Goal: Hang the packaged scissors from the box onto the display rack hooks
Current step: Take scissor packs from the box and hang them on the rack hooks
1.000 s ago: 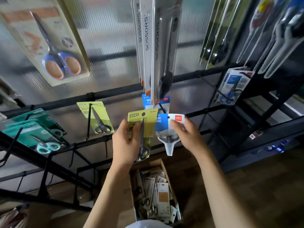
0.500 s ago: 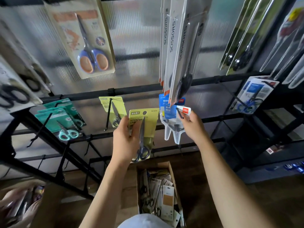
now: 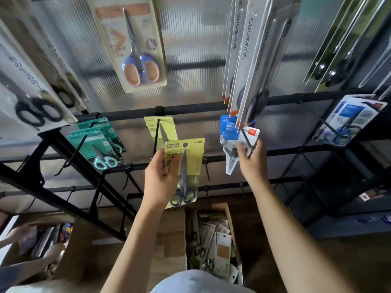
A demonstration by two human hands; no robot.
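My left hand (image 3: 160, 178) grips a yellow-green scissors pack (image 3: 190, 166) with dark-handled scissors, held upright in front of the rack. Behind it hangs a matching yellow-green pack (image 3: 156, 127) on a hook. My right hand (image 3: 250, 159) pinches a blue-and-white scissors pack (image 3: 231, 144) at a black hook (image 3: 246, 138), next to another blue pack hanging there. Below, the open cardboard box (image 3: 229, 214) holds several more scissors packs.
The black rack bars (image 3: 190, 108) carry teal packs (image 3: 99, 140), an orange-and-blue-handled pack (image 3: 135, 49), long white SCISSORS packs (image 3: 249, 60) and a blue pack (image 3: 347, 121) at right. Empty hooks (image 3: 206, 168) stick out lower down. Another person's arm (image 3: 31, 265) and a second box are at lower left.
My right hand has carried the blue-and-white pack up and right to the hook with the other blue pack. My left hand has kept the yellow-green pack about level.
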